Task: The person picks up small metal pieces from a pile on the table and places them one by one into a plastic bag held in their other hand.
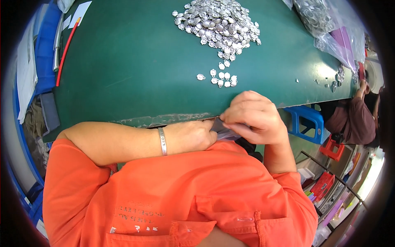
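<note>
At the table's near edge, my left hand (192,135) lies with a metal bracelet (163,141) on its wrist. Its fingers close on the rim of a clear plastic bag (225,132) that hangs just below the edge. To its right, my right hand (257,115) pinches at the same bag's mouth, thumb against fingertips. Whether a small piece sits in that pinch is hidden. Beyond the hands lies a small group of silver metal charms (221,78), each with a little loop. A large heap of the same charms (222,24) rises farther back.
The green table (131,74) has a worn front edge. A red stick (67,53) and a blue tray (45,49) lie at left. Bagged metal parts (314,18) sit at back right. A blue stool (306,123) and another person (349,117) are at right.
</note>
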Tool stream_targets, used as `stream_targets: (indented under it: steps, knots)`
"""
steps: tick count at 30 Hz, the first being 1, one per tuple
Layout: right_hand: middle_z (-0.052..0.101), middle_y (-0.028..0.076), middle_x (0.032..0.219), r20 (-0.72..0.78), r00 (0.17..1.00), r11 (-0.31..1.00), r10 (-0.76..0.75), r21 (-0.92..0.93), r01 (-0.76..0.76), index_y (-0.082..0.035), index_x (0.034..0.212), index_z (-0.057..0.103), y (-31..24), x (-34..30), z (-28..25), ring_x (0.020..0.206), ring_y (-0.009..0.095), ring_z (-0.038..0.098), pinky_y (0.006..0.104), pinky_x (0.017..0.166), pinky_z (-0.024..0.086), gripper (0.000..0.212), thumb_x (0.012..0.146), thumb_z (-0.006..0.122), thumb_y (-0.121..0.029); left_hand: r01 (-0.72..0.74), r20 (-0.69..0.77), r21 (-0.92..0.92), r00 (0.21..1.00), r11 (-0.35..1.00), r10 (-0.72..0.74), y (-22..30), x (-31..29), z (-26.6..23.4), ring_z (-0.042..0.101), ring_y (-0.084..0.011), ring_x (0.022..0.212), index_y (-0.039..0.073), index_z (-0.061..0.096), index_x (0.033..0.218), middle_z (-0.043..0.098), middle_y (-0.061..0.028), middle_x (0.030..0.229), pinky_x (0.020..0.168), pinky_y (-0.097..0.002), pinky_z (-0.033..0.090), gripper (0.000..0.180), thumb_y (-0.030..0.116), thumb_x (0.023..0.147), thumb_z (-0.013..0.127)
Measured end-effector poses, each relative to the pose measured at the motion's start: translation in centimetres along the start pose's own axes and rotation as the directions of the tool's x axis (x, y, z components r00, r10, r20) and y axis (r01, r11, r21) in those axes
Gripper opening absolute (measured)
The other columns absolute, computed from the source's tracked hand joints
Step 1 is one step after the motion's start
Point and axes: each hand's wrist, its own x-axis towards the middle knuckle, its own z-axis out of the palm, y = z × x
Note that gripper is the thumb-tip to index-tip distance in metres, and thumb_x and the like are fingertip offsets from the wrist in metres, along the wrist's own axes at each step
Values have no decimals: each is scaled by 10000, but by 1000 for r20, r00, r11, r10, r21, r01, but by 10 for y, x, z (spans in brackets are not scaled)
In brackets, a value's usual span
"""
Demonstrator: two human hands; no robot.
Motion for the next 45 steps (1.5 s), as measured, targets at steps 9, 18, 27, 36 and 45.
stream_targets:
  steps: [9,18,27,36,45]
  knots:
    - [651,45,811,-246,962,896,-115,-443,-6,-42,860,637,20,11,6,743,247,592,341,679,465,250,647,707,67,-84,-119,141,988,986,101,-3,-1,7,618,-410,1011,-53,592,801,504,-389,1227,847,-393,532,170,104,738,584]
    - [639,46,835,-278,955,916,-105,-401,-16,-59,865,601,19,6,3,773,266,582,342,696,442,263,653,715,48,-46,-81,52,995,998,50,-3,1,7,619,-419,996,-56,589,793,504,-384,1229,840,-400,530,175,109,734,588]
    - [675,70,820,7,996,993,94,65,-94,-53,825,619,-6,-12,-13,740,242,634,330,676,479,180,707,697,59,-41,-62,-4,997,999,40,-4,1,10,608,-422,1011,-49,603,815,489,-380,1251,844,-408,527,166,106,759,584]
    - [659,84,810,-367,930,943,-1,-310,-122,-34,836,576,16,-1,3,726,269,621,340,663,492,216,715,677,113,-44,-54,51,997,998,47,-4,-1,7,607,-427,1033,-62,567,805,478,-405,1247,859,-396,530,183,113,753,576]
    - [671,112,861,-399,913,907,87,-346,-238,-21,864,579,13,-5,-4,761,261,637,334,681,510,214,731,685,110,-61,-65,124,995,990,70,-1,-1,3,631,-416,1009,-54,567,799,473,-408,1257,835,-373,548,170,110,757,566]
